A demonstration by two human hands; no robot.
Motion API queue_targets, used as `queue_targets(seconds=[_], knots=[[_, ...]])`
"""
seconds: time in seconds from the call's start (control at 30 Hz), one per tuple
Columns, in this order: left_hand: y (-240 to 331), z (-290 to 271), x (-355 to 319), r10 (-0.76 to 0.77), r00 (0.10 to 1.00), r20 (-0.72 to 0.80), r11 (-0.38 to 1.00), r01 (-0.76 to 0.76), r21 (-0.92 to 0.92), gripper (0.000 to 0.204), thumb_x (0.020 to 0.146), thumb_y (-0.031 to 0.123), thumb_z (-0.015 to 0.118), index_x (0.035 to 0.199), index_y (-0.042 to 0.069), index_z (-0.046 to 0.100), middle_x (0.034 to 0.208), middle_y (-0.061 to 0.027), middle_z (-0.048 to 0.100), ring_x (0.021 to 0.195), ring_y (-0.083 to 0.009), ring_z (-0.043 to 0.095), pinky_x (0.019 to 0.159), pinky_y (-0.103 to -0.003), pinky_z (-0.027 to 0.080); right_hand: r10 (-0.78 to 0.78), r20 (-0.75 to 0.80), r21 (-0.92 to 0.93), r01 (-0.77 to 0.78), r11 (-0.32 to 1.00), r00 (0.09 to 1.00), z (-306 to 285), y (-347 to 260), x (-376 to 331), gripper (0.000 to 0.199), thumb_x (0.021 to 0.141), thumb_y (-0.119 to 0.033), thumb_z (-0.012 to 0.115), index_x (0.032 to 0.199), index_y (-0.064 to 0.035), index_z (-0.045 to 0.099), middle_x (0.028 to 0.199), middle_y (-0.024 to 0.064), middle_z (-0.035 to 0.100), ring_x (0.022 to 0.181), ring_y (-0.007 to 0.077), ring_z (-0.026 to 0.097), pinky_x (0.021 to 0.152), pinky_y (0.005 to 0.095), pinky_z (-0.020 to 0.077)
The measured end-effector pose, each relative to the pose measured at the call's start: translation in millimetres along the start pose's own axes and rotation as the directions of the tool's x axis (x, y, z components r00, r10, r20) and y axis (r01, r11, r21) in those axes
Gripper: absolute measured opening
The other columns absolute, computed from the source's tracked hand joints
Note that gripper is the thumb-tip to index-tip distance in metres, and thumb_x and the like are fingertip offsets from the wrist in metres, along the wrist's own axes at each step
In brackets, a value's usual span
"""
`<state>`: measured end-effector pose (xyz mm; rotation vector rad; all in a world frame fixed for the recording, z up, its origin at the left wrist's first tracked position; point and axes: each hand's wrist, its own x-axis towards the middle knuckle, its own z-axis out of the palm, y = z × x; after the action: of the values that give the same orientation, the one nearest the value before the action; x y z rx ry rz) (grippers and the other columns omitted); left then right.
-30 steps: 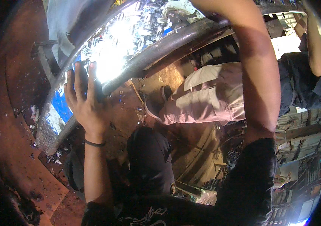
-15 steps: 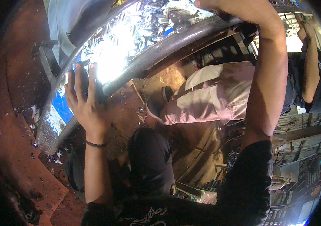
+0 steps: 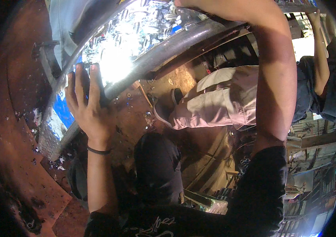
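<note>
Leftmost, a rusty brown metal wall [image 3: 14,130] curves along the frame's edge, leaving only a narrow strip of room between it and the shiny checker-pattern metal sheet [image 3: 136,27] that slants from lower left up to the top centre. A dark curved pipe [image 3: 168,49] runs along the sheet's lower edge, from near the left hand up toward the right. The left hand [image 3: 87,106] lies flat against that edge where sheet and pipe meet, its grip spread with the fingers [image 3: 93,79] pointing up and pressing on the metal, a dark band around the wrist [image 3: 99,151]. Below the pipe, open room shows a reddish, littered floor [image 3: 132,106]. Further right, another person in light trousers [image 3: 215,98] and a dark top crouches under the sheet, one hand [image 3: 314,15] raised to its far edge. The right forearm [image 3: 274,79] crosses in front of that person and reaches to the top rim, touching the sheet's upper side; the right hand [image 3: 183,3] is mostly cut off there, so I cannot tell how its grip stands. Cluttered shelves [image 3: 314,158] fill the far right.
</note>
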<state>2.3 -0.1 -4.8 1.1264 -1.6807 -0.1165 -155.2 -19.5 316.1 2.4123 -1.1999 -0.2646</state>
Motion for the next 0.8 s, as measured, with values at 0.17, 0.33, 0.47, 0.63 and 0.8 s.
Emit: queue_targets(seconds=[0.17,0.33,0.47,0.63,0.8], knots=[[2,-2,0,-0.004,0.999,0.035,1.0,0.005,-0.02,0.086,0.065,-0.009,0.059,0.148,0.016,0.057,0.158,-0.0136,0.048,0.145,-0.0397,0.042,0.121,-0.053,0.032,0.313,0.304,-0.18,-0.269,0.946,0.9,-2,-15,31,0.011,0.08,-0.006,0.066,0.077,0.0005,0.074,0.088,0.0198,0.073,0.089,0.0358,0.072,0.082,0.044,0.0574],[0,-4,1,-0.003,0.999,0.046,1.0,0.003,0.004,0.083,0.068,0.002,0.072,0.148,0.017,0.057,0.157,-0.0144,0.049,0.145,-0.0405,0.043,0.12,-0.053,0.033,0.244,0.364,-0.232,-0.166,0.958,0.899,1,-23,22,0.013,0.082,0.003,0.06,0.089,0.0068,0.071,0.112,0.0227,0.067,0.098,0.0335,0.069,0.088,0.0437,0.0587],[-5,-3,0,0.01,0.999,0.03,1.0,-0.011,0.02,0.083,0.069,0.013,0.081,0.148,0.017,0.056,0.156,-0.0148,0.05,0.143,-0.0415,0.045,0.118,-0.053,0.036,0.009,0.157,-0.055,-0.001,0.998,0.988,20,8,2,0.019,0.092,-0.002,0.059,0.105,0.0077,0.069,0.118,0.019,0.062,0.104,0.0262,0.063,0.093,0.0384,0.0558],[4,0,-1,-0.001,0.999,0.035,1.0,0.001,-0.007,0.082,0.068,0.013,0.083,0.147,0.017,0.058,0.156,-0.0147,0.05,0.143,-0.0416,0.045,0.118,-0.053,0.035,0.157,0.222,0.261,-0.213,0.941,0.962,-38,9,-16,0.026,0.097,-0.015,0.067,0.114,0.004,0.068,0.116,0.015,0.061,0.1,0.0256,0.06,0.086,0.0344,0.0525],[-6,-1,0,-0.017,0.999,0.032,1.0,0.018,-0.004,0.092,0.058,0.025,0.091,0.145,0.022,0.06,0.16,-0.0089,0.047,0.145,-0.0396,0.042,0.117,-0.053,0.035,0.156,-0.004,0.133,-0.154,0.979,0.988,-3,-14,-18,0.024,0.098,-0.02,0.067,0.112,-0.0016,0.071,0.117,0.0169,0.064,0.108,0.0283,0.062,0.087,0.0354,0.052]])
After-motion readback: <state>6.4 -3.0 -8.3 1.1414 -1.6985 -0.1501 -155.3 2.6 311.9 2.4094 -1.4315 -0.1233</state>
